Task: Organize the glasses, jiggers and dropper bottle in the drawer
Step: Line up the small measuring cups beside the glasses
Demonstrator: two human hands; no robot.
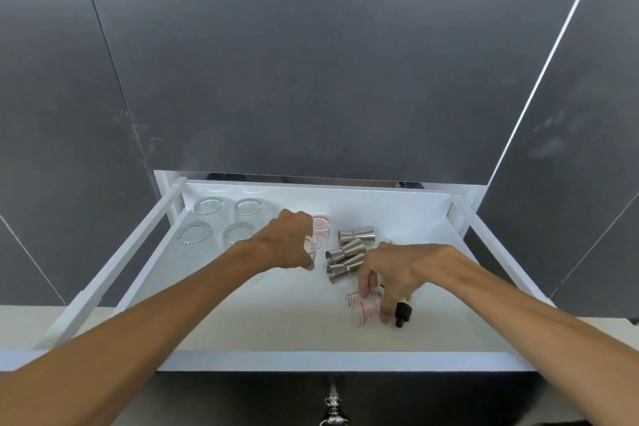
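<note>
The white drawer (311,360) is pulled out below me. Several ribbed clear glasses (209,214) stand in its back left corner. My left hand (288,242) grips a small measuring glass with red marks (310,245); a second one like it (321,225) stands upright just behind. Three steel jiggers (356,235) lie on their sides in the middle. My right hand (390,273) closes its fingers on another red-marked measuring glass (364,308) lying on its side. The black dropper bottle (403,313) lies right beside that hand, partly hidden by it.
Dark grey cabinet fronts (311,62) rise behind and to both sides of the drawer. White drawer rails (114,270) run along the left and right. A silver knob (332,405) sits on the dark front below.
</note>
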